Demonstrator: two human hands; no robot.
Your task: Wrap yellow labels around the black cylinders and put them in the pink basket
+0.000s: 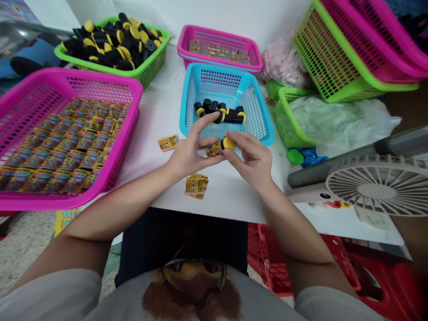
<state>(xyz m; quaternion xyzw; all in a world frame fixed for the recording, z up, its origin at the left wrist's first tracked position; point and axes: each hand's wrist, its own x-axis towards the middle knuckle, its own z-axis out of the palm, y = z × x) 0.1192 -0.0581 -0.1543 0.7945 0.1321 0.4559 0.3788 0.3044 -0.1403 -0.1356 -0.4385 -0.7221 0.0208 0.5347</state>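
Between my two hands, over the white table, is a small cylinder with a yellow cap and a printed yellow label (214,149). My left hand (190,151) grips its labelled body, thumb below and index finger stretched out above. The fingertips of my right hand (252,156) pinch the capped end. Just beyond my hands a blue basket (227,82) holds several black cylinders with yellow ends (234,118). One printed yellow label (167,143) lies left of my left hand. A small stack of similar labels (196,186) sits near the table's front edge.
At left, a pink basket (133,89) holds rows of labelled cylinders; behind it, a green basket (150,73) is heaped with black-and-yellow ones. Another pink basket (219,31) stands at the back. A white fan (376,189) juts in from the right, near a plastic bag (337,122).
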